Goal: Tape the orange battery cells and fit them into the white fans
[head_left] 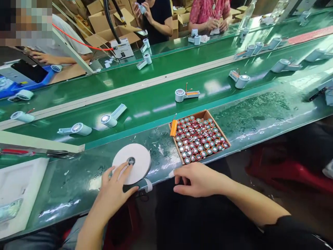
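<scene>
- My left grip (pixel 110 196) is spread apart, fingertips over the white roll (pixel 140 156) and its hub.
- A loose strip (pixel 148 185) curls just beside that thumb.
- Beyond my right grip (pixel 199 178), thumb and index apart with a white piece (pixel 171 174) at the index fingertip, an orange cell (pixel 173 128) rests at the box (pixel 219 127) of cells.

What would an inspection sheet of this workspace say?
Surface: green bench, glossy and scuffed, beside green belt.
Things: white roll lying flat; open box of upright cells; orange cell on its edge; pale housings along the belt.
Clutter: small pale scrap.
Hands: left hand touching the roll, fingers spread; right hand near the box, something white at one fingertip, unclear what.
Cables: red cable and black hose across the belt.
Surroundings: people, cartons.
</scene>
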Action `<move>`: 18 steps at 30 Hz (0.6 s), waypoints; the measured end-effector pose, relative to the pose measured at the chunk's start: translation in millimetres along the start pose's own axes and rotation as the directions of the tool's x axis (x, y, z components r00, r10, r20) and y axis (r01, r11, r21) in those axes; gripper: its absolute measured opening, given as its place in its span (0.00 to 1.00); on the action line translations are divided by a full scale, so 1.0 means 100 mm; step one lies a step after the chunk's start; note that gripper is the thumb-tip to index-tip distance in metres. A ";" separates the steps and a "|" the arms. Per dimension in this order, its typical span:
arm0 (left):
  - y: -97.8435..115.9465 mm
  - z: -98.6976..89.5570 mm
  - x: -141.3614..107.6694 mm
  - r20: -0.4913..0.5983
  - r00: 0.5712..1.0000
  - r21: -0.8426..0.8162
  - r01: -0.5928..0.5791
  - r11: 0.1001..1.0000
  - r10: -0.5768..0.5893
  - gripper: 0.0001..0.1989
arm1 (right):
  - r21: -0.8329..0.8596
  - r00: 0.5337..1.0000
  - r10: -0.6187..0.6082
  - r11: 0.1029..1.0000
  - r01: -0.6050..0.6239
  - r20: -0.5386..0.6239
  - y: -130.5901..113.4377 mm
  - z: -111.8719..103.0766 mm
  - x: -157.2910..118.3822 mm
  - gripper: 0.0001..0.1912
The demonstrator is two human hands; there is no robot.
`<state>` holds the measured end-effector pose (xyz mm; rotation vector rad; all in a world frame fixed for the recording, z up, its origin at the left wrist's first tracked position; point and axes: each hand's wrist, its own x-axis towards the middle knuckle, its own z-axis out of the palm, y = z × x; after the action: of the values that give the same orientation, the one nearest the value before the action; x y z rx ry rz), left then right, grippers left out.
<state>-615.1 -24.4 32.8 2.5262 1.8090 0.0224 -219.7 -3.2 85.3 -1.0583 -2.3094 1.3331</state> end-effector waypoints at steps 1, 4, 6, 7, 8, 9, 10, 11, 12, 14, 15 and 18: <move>-0.01 0.02 0.02 0.026 1.000 0.006 0.001 1.000 -0.001 0.36 | 0.013 1.000 -0.002 1.000 0.002 0.013 0.02 0.03 0.01 0.09; -0.04 0.03 0.12 0.070 0.997 0.004 0.023 1.000 -0.023 0.35 | 0.031 0.998 -0.002 1.000 0.001 0.058 0.08 0.01 -0.03 0.08; -0.07 0.02 0.17 0.093 0.996 -0.021 -0.003 1.000 0.005 0.34 | 0.042 0.997 0.008 0.999 -0.012 0.080 0.12 -0.04 -0.09 0.08; -0.09 0.01 0.17 0.100 0.995 -0.039 -0.024 0.999 0.028 0.34 | 0.057 0.996 0.021 0.998 -0.026 0.091 0.14 -0.06 -0.13 0.08; -0.12 0.00 0.16 0.102 0.994 -0.056 -0.045 0.997 0.050 0.34 | 0.077 0.994 0.035 0.996 -0.043 0.101 0.17 -0.08 -0.17 0.07; -0.15 -0.01 0.15 0.102 0.992 -0.072 -0.062 0.995 0.069 0.34 | 0.099 0.993 0.049 0.993 -0.060 0.110 0.20 -0.09 -0.22 0.06; -0.19 -0.02 0.12 0.100 0.992 -0.088 -0.069 0.994 0.078 0.33 | 0.124 0.992 0.062 0.989 -0.076 0.114 0.24 -0.09 -0.27 0.06; -0.24 -0.04 0.08 0.095 0.993 -0.107 -0.064 0.992 0.075 0.32 | 0.147 0.991 0.074 0.985 -0.090 0.114 0.29 -0.08 -0.33 0.06; -0.30 -0.06 0.03 0.086 0.994 -0.133 -0.050 0.990 0.062 0.31 | 0.169 0.990 0.087 0.980 -0.105 0.111 0.34 -0.06 -0.39 0.08; -0.39 -0.12 -0.09 0.039 0.999 -0.205 -0.001 0.979 0.009 0.30 | 0.213 0.988 0.117 0.967 -0.137 0.102 0.44 0.01 -0.49 0.10; -0.41 -0.16 -0.16 -0.009 0.999 -0.241 0.033 0.970 -0.036 0.30 | 0.245 0.986 0.131 0.957 -0.152 0.101 0.48 0.05 -0.52 0.11; -0.22 -0.27 -0.29 -0.206 0.970 -0.314 0.056 0.948 -0.126 0.31 | 0.387 0.986 0.128 0.908 -0.160 0.109 0.50 0.22 -0.48 0.13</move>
<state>-646.3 -44.2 59.4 2.2957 1.8244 0.5627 -175.5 -35.5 37.8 -1.0673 -1.9192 1.8341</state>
